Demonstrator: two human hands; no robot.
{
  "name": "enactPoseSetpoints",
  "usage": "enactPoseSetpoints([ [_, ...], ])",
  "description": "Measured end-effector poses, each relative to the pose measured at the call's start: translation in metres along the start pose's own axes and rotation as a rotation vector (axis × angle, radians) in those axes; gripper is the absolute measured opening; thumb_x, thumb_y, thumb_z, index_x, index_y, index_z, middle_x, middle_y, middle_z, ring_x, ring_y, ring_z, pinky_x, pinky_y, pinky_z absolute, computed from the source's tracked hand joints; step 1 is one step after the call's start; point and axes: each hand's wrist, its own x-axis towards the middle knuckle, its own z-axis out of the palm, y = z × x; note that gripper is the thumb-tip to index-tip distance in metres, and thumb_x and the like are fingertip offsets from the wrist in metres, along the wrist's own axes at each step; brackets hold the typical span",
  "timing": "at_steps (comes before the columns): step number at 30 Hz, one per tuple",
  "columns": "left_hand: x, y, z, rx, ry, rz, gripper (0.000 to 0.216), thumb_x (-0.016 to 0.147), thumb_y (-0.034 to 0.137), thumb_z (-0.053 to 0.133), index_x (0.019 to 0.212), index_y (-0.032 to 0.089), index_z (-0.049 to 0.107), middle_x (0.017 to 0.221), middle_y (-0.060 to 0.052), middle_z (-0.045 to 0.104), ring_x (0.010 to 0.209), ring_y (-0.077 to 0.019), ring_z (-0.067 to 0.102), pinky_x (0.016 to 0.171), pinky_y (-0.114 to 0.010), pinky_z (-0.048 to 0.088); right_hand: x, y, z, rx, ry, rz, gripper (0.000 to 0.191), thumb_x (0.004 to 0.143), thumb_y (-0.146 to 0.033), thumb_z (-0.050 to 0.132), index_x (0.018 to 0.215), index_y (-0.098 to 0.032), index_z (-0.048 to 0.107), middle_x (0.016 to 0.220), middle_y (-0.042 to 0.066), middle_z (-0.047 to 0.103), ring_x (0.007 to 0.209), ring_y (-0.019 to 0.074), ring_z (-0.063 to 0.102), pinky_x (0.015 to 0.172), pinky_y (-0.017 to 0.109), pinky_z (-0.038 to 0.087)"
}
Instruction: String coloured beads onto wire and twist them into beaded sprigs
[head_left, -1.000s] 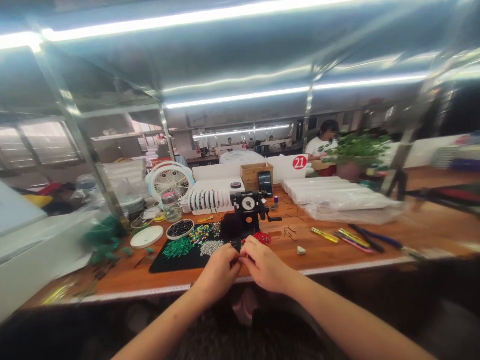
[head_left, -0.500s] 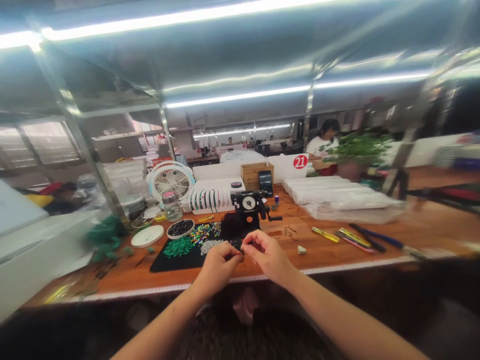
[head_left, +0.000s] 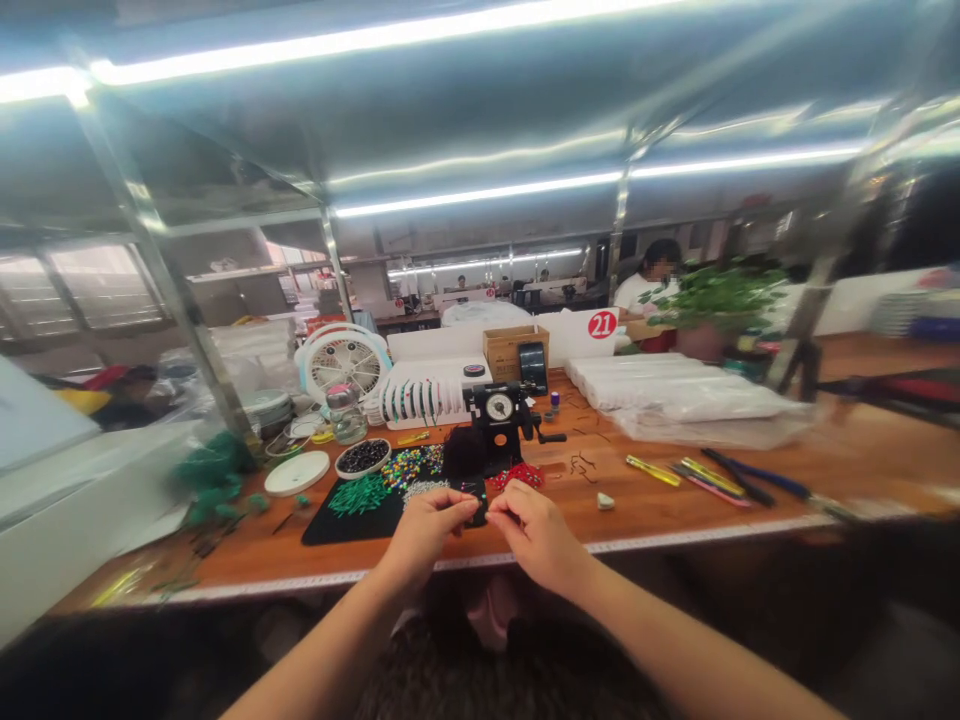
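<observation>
My left hand [head_left: 429,528] is closed in a pinch above the front edge of the bench, thumb against forefinger. Close to its right, my right hand [head_left: 541,532] pinches in the same way. Whatever lies between the fingertips is too small to make out. Just beyond my right hand lies a pile of small red pieces [head_left: 519,474]. A black mat [head_left: 319,530] sits to the left, partly hidden by my left hand. On it are green slender pieces [head_left: 358,494], silvery beads [head_left: 424,488] and mixed coloured beads [head_left: 403,468].
Behind the hands stands a black hand-cranked machine with a dial [head_left: 499,406]. A dish of black beads [head_left: 362,457], a white lid [head_left: 297,473] and a fan [head_left: 345,365] are leftward. Rightward lie pliers [head_left: 769,478], a yellow cutter [head_left: 654,471] and plastic-wrapped white rolls [head_left: 675,388].
Both hands have come down slightly towards me, the fingertips staying close together. The red pile, covered by my right hand before, now shows behind it.
</observation>
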Motion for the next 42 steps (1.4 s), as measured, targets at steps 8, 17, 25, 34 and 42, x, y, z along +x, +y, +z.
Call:
enactPoseSetpoints([
  [8, 0.003, -0.003, -0.004, -0.017, -0.042, 0.027, 0.019, 0.066, 0.035, 0.068, 0.064, 0.016, 0.067, 0.051, 0.003, 0.055, 0.049, -0.0098, 0.043, 0.052, -0.023, 0.031, -0.002, 0.005, -0.001, -0.21, 0.082, -0.167, 0.019, 0.089, -0.013, 0.039, 0.076, -0.018, 0.052, 0.081, 0.006, 0.051, 0.08, 0.0187, 0.049, 0.073, 0.031, 0.041],
  [17, 0.002, 0.001, -0.004, 0.017, -0.034, 0.051, 0.02, 0.068, 0.034, 0.065, 0.063, 0.015, 0.065, 0.049, 0.003, 0.052, 0.05, -0.0099, 0.043, 0.052, -0.023, 0.032, -0.002, -0.002, -0.003, -0.405, 0.148, -0.295, 0.023, 0.089, -0.014, 0.038, 0.075, -0.016, 0.056, 0.08, 0.008, 0.048, 0.077, 0.0198, 0.046, 0.07, 0.033, 0.043],
  [25, 0.002, 0.004, -0.005, 0.138, -0.015, 0.106, 0.021, 0.07, 0.036, 0.062, 0.065, 0.016, 0.067, 0.052, 0.002, 0.054, 0.051, -0.0115, 0.046, 0.052, -0.024, 0.034, -0.002, -0.003, -0.001, -0.469, 0.119, -0.376, 0.023, 0.087, -0.01, 0.039, 0.077, -0.016, 0.059, 0.082, 0.008, 0.05, 0.08, 0.0201, 0.05, 0.071, 0.033, 0.047],
  [34, -0.001, 0.006, -0.003, 0.531, -0.008, 0.442, 0.016, 0.076, 0.023, 0.056, 0.068, 0.022, 0.071, 0.063, 0.001, 0.052, 0.061, -0.013, 0.05, 0.059, -0.024, 0.037, 0.013, -0.005, 0.005, -0.302, 0.044, -0.284, 0.023, 0.086, -0.007, 0.036, 0.085, -0.018, 0.056, 0.098, 0.011, 0.051, 0.098, 0.0205, 0.056, 0.078, 0.032, 0.051],
  [42, 0.001, 0.005, -0.003, 0.464, -0.03, 0.367, 0.016, 0.076, 0.028, 0.057, 0.071, 0.02, 0.07, 0.062, 0.001, 0.056, 0.062, -0.014, 0.051, 0.06, -0.025, 0.037, 0.022, 0.001, 0.004, -0.038, 0.101, -0.129, 0.02, 0.086, -0.01, 0.044, 0.082, -0.013, 0.063, 0.093, 0.01, 0.055, 0.089, 0.018, 0.058, 0.079, 0.03, 0.049],
])
